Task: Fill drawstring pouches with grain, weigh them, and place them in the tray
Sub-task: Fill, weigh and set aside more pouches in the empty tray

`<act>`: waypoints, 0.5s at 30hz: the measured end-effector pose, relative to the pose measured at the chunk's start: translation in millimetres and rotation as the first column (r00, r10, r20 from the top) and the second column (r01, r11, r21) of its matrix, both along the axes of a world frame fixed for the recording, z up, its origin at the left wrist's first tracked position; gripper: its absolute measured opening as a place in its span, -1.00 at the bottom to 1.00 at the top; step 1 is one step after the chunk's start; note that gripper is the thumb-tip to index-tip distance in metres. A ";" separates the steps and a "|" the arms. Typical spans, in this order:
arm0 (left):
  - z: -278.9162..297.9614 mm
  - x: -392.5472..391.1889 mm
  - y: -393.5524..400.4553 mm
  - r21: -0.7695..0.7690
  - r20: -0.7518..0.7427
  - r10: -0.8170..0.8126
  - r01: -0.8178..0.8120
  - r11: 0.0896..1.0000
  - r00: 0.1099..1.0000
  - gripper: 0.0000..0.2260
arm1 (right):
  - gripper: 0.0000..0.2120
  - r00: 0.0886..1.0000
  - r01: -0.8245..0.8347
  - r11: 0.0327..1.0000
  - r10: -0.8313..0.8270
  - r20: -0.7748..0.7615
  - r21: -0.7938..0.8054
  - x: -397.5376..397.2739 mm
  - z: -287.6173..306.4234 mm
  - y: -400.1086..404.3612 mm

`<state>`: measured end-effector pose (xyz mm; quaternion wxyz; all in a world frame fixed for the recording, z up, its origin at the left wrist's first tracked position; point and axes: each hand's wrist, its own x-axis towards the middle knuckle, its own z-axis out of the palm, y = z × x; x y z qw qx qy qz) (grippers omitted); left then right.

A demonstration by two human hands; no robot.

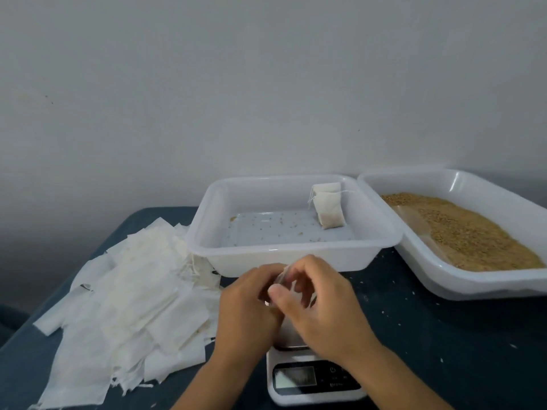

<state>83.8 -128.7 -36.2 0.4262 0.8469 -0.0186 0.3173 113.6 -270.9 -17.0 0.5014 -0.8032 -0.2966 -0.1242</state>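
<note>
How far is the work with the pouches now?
Done: two filled pouches lie in the tray. In hand: left hand and right hand hold a pouch above the scale. Left: the pile of empty pouches and grain.

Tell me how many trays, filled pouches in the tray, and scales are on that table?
White trays: 2, the middle tray and the grain tray
Filled pouches in the middle tray: 2, front pouch, back pouch
Scale: 1
Total: 5
</note>
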 end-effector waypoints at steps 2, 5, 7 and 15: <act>-0.1 -1.4 -2.5 -0.004 -0.005 -0.032 0.032 0.999 0.999 -0.78 | -0.79 0.999 0.031 0.998 -0.030 0.023 -0.047 -1.9 -2.7 5.8; -1.9 -1.5 -4.0 0.056 0.031 -0.040 0.039 0.998 0.999 -0.77 | -0.89 0.995 0.093 0.995 -0.092 0.027 -0.037 1.6 -6.9 4.7; 0.0 -2.3 -5.7 0.076 0.011 -0.060 0.059 0.995 0.998 -0.76 | -0.88 0.994 0.111 0.994 -0.111 -0.005 -0.023 4.3 -8.6 3.1; -0.9 -3.7 -3.2 -0.196 -0.108 -0.168 0.145 0.970 0.980 -0.82 | -0.88 0.987 0.004 0.998 0.006 -0.159 0.061 9.4 -2.6 -5.0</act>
